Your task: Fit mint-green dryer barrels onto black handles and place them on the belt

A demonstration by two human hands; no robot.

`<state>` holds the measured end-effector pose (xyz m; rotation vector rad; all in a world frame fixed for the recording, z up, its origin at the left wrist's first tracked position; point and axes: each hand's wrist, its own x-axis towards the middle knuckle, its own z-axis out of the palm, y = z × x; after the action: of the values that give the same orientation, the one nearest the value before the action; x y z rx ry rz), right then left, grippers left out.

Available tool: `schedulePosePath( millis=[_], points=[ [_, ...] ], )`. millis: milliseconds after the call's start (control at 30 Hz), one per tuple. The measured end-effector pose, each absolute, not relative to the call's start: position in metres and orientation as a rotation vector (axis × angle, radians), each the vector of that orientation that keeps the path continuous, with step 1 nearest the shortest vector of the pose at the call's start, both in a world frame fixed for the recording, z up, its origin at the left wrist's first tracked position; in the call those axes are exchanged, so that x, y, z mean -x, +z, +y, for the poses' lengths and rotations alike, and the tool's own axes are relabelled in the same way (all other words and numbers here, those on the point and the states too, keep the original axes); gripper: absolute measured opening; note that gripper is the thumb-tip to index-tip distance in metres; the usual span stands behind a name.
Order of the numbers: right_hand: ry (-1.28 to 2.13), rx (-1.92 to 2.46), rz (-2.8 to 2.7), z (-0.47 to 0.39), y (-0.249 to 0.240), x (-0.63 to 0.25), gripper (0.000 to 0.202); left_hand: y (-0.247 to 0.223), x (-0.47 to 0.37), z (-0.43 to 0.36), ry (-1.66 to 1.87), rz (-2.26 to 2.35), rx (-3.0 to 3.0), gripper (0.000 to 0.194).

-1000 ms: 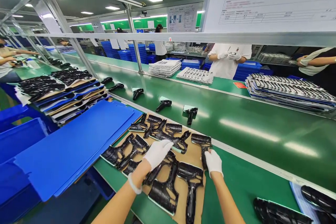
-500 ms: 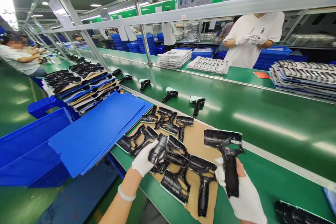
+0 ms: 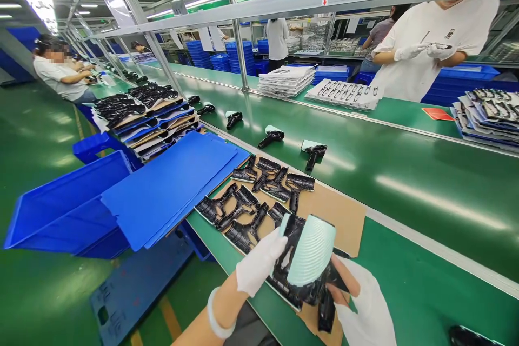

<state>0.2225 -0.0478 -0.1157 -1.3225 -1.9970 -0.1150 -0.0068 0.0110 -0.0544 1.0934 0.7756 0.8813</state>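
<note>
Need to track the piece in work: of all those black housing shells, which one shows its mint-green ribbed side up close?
The shell held between the left hand and right hand, lifted over the cardboard sheet; the others lie black side up.

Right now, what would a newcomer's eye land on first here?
Front and centre, the left hand and right hand, both in white gloves, grip a pistol-shaped housing with a pale mint ribbed shell over black halves. Under it, more black housing halves lie on a cardboard sheet at the near edge of the bench. Beyond, a green conveyor belt carries a row of assembled housings.
</note>
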Motion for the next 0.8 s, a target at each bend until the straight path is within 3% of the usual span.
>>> schedulePosePath(
  millis=[467,700,800],
  points=[
    [-0.129,1.186,-2.158,-0.045,-0.120,-0.210,0.065,-0.066,-0.009,0.001,0.775,0.667,-0.849,0.072],
    [-0.234,1.214,-2.011,-0.040,-0.147,-0.197,0.073,-0.075,-0.018,-0.003,0.797,0.682,-0.808,0.063],
    [0.081,1.195,-1.866,-0.044,-0.148,-0.192,0.069,-0.068,-0.017,-0.006,0.816,0.672,-0.818,0.063]
  ],
)
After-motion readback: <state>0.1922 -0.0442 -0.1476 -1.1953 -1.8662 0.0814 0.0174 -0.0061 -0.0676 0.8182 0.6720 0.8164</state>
